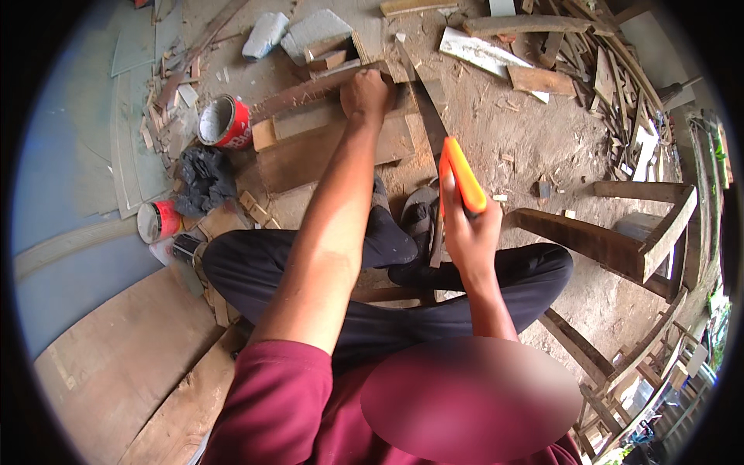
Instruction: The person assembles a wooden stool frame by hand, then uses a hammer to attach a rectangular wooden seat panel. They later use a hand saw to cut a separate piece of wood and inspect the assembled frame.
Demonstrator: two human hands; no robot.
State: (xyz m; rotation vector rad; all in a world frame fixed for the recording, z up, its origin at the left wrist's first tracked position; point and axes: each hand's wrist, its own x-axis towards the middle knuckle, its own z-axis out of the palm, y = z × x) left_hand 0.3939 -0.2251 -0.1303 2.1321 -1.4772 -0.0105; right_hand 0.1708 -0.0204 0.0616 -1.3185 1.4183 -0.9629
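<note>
My right hand (474, 236) is wrapped around the orange handle of a handsaw (466, 175). The saw's blade runs forward and a little left, alongside the right end of a reddish-brown wooden board (306, 93). My left hand (367, 94) is closed over that board near the same end, its arm stretched out in front of me. Below the board sits a low wooden block (333, 153), which seems to support it. Whether the teeth are in the wood cannot be made out. My fingertips on the left are partly hidden.
Two red cans (235, 126) and a black plastic bag (204, 182) stand at the left. Wood scraps (612, 85) pile up at the far right. A wooden frame (589, 236) is by my right knee. White chunks (316, 35) lie beyond the board.
</note>
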